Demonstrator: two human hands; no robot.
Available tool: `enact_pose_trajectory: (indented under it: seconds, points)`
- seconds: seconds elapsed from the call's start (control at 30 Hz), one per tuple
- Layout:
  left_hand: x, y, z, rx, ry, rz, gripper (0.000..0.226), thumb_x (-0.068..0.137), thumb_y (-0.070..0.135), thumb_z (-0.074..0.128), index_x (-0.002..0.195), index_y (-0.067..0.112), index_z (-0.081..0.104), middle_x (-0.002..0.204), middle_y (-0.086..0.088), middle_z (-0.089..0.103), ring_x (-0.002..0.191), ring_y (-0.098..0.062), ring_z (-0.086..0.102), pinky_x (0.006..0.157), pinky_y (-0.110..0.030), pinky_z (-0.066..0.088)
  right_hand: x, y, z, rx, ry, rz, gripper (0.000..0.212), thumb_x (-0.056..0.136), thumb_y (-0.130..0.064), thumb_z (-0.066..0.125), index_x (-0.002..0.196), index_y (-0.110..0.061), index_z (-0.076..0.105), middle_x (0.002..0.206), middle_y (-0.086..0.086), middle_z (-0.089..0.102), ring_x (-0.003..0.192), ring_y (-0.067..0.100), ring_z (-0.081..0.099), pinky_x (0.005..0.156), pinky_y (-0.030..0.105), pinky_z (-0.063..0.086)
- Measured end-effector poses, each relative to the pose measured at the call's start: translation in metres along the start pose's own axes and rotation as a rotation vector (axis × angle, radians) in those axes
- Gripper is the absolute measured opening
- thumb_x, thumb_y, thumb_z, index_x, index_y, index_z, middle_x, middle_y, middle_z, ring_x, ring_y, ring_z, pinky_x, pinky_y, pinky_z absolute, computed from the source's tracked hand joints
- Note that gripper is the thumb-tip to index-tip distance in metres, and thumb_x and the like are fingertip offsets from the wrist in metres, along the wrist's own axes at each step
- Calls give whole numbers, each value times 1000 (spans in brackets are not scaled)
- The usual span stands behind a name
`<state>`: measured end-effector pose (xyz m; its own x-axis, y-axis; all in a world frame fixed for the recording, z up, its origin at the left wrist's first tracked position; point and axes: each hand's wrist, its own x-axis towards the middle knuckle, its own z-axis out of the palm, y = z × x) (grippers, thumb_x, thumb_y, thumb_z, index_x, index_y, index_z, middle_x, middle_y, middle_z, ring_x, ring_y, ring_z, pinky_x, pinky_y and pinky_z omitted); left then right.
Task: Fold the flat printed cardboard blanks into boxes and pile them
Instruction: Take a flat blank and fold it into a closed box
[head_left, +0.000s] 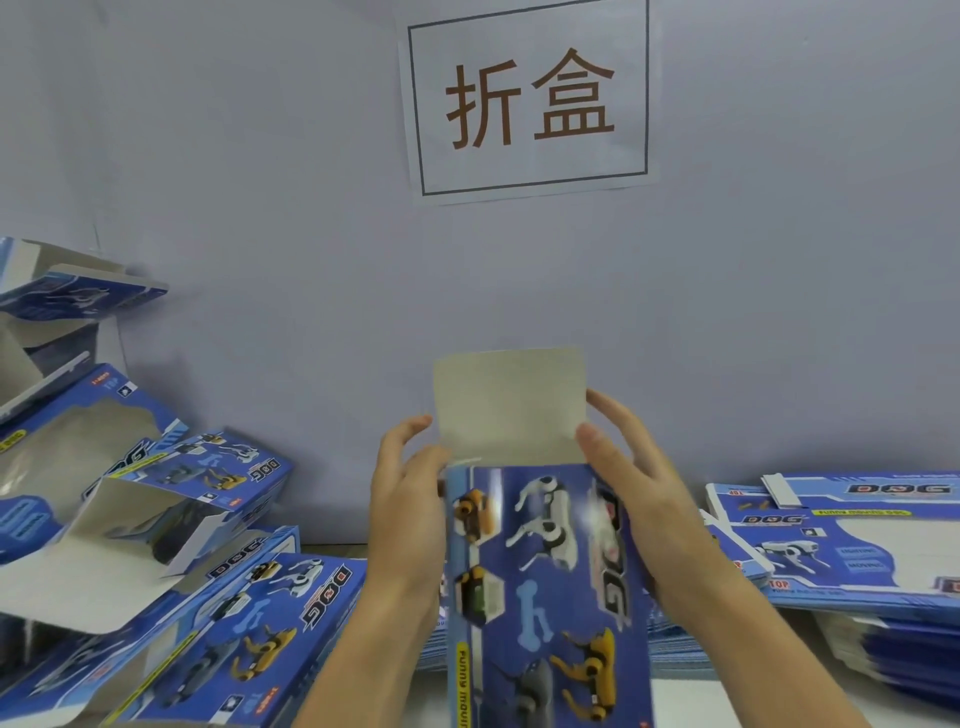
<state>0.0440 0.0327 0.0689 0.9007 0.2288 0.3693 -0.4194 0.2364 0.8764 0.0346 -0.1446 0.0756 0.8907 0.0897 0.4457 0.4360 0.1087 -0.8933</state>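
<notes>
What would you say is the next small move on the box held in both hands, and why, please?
Probably fold the grey top flap down to close the box. The flap stands upright and unfolded, while the left hand and right hand grip the box's sides just beside its crease. Folded boxes are piled at left.

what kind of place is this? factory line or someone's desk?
Most likely a packaging workstation for folding toy boxes. A sign on the wall reads 折盒 ("fold boxes"), flat printed blanks are stacked at right, folded boxes are piled at left, and both hands hold a box mid-fold.
</notes>
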Motion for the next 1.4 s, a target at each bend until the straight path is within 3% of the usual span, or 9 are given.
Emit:
enact_pose_trajectory:
  seconds: [0.1,0.23,0.4,0.53,0.67,0.97,1.17,1.27,1.4]
  points:
    - [4,3,-4,41,-108,0,21,88,36,63,109,40,64,88,-5,76,78,-19,74,62,-32,55,-1,-12,-6,54,85,91,61,76,-62,62,127,-29,59,104,11,75,83,29,75,74,42,60]
    - [8,7,-16,82,-98,-45,28,89,41,65,113,28,62,97,-4,77,84,-23,76,67,-38,61,-6,-24,-10,96,-149,437,73,70,-68,63,111,-7,71,100,24,73,72,34,70,70,37,58]
    - [9,9,-36,161,-121,-91,15,97,18,59,108,7,64,88,-12,77,71,-25,75,57,-34,59,-9,-21,-11,213,-383,478,81,82,-78,37,119,-14,69,90,13,73,71,27,70,64,32,58]
    - [5,7,-29,131,-235,-118,18,96,14,60,114,17,63,90,-10,77,75,-25,76,56,-31,58,-1,-16,-8,84,-176,375,45,91,-50,55,108,-13,73,107,16,74,73,19,73,62,24,58]
    - [1,1,-15,119,-346,-101,19,94,15,63,113,20,63,89,-9,75,76,-24,75,56,-30,57,3,-14,-8,-166,1,221,11,94,-27,63,98,-26,72,78,-5,77,62,10,72,48,17,51]
    - [0,-1,-12,132,-328,3,16,89,18,67,104,26,67,90,-13,74,77,-31,75,57,-35,59,0,-12,-10,-79,-8,164,17,90,-18,67,105,-25,71,82,8,77,63,21,73,48,23,54]
    - [-3,-1,-11,143,-309,0,21,91,6,66,75,19,69,68,-10,70,52,-21,68,44,-25,50,1,-9,-10,-138,12,123,24,89,-5,68,74,-21,78,77,14,75,52,16,66,46,19,50]
    - [-3,-2,-7,126,-319,-16,10,89,20,67,98,24,69,78,-13,74,63,-24,73,50,-29,54,2,-10,-12,-107,60,121,22,89,-6,68,78,-22,77,78,12,76,59,18,69,50,23,54]
    - [-1,2,-8,49,-364,-92,40,82,44,68,120,35,58,97,-8,76,79,-26,74,64,-40,60,0,-6,-29,45,322,49,13,91,-10,66,92,-20,74,82,11,75,66,28,65,62,35,54]
